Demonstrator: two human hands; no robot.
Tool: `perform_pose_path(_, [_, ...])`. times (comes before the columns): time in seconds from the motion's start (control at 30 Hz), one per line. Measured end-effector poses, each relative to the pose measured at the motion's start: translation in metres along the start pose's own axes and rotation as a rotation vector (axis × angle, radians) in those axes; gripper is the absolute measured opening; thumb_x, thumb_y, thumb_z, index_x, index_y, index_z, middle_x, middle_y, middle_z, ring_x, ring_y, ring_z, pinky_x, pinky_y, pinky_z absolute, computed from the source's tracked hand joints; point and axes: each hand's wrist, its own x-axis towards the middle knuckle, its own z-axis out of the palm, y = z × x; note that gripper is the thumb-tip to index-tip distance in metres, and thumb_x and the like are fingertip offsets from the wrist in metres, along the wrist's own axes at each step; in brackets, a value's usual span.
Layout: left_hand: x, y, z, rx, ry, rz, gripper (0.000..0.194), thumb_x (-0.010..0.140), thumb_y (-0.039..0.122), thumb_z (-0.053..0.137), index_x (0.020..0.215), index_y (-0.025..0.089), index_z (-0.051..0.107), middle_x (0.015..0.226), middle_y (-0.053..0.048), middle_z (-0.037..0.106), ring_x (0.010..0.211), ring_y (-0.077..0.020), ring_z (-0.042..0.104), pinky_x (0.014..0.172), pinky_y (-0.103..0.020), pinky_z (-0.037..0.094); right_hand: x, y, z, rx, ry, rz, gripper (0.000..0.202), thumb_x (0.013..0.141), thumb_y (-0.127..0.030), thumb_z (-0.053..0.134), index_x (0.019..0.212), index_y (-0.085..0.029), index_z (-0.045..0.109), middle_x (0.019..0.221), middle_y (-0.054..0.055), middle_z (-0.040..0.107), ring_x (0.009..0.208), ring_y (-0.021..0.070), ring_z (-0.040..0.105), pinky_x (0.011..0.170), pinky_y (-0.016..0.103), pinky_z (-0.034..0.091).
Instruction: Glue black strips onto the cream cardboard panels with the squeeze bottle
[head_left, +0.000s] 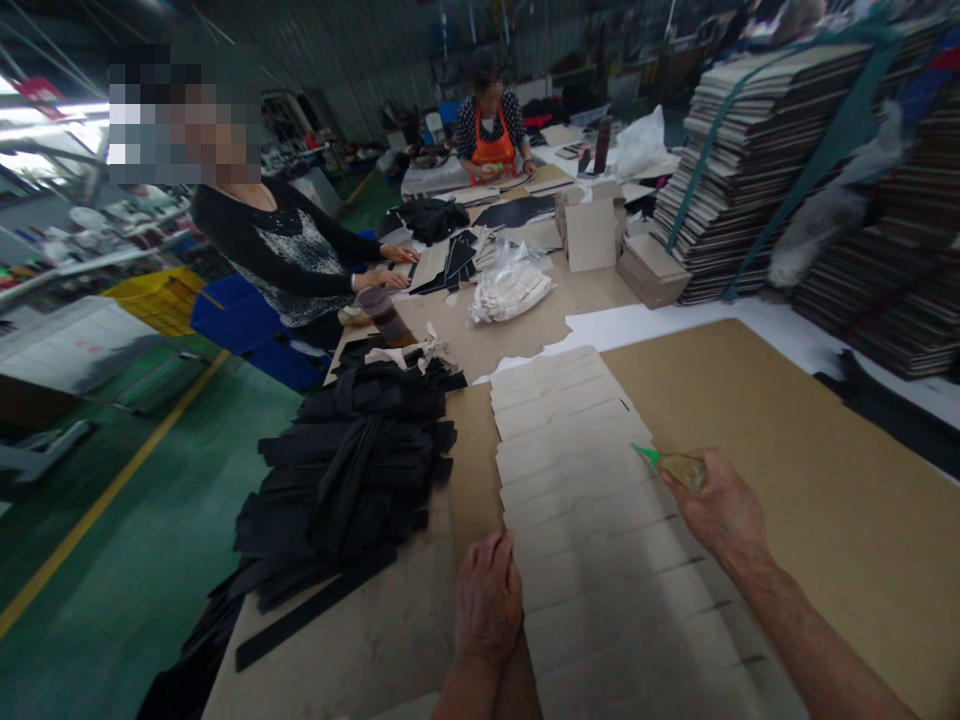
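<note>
My right hand (724,505) is wrapped round a small squeeze bottle (686,472) with a pointed green nozzle and yellowish-brown contents. Its tip points left, over the right edge of a long row of overlapping beige sheets (577,480). Short dark marks show along that edge. My left hand (489,595) rests at the row's left edge, fingers bent and close together; whatever may be under them is hidden. Left of it lies a heap of black fabric strips (352,470).
Brown board (840,470) covers the table's right side. Tall bound stacks of sheets (750,150) stand behind. Ahead are a clear plastic bag (514,285), a dark-filled cup (386,318) and cardboard blocks (592,235). One person (292,250) works at the left edge, another (491,140) farther back.
</note>
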Motion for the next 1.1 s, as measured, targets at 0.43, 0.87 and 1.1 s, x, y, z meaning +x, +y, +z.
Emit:
perform_pose_path(0.43, [-0.001, -0.001, 0.001, 0.004, -0.024, -0.008, 0.035, 0.095, 0.011, 0.047, 0.126, 0.018, 0.062, 0.119, -0.009, 0.066, 0.104, -0.0229, 0.059, 0.093, -0.041, 0.056, -0.002, 0.002, 0.010, 0.019, -0.016, -0.044, 0.033, 0.082, -0.051, 0.058, 0.100, -0.023, 0.058, 0.089, 0.007, 0.067, 0.076, 0.0250, 0.062, 0.064, 0.032, 0.040])
perform_pose_path(0.87, [-0.003, 0.000, 0.002, 0.001, -0.036, -0.019, 0.036, 0.094, 0.010, 0.048, 0.126, 0.017, 0.061, 0.118, -0.008, 0.065, 0.105, -0.0237, 0.058, 0.094, -0.040, 0.054, -0.019, -0.012, 0.015, 0.205, -0.124, -0.067, 0.042, 0.075, -0.061, 0.057, 0.095, -0.024, 0.058, 0.082, 0.003, 0.067, 0.070, 0.0236, 0.062, 0.064, 0.034, 0.044])
perform_pose_path(1.1, [-0.004, 0.001, 0.003, 0.001, -0.044, -0.032, 0.038, 0.093, 0.009, 0.049, 0.128, 0.018, 0.059, 0.119, -0.008, 0.064, 0.105, -0.0234, 0.057, 0.096, -0.040, 0.054, 0.020, -0.010, 0.008, 0.275, 0.103, 0.047, 0.048, 0.063, -0.061, 0.064, 0.091, -0.023, 0.055, 0.075, 0.005, 0.063, 0.067, 0.0246, 0.059, 0.062, 0.037, 0.046])
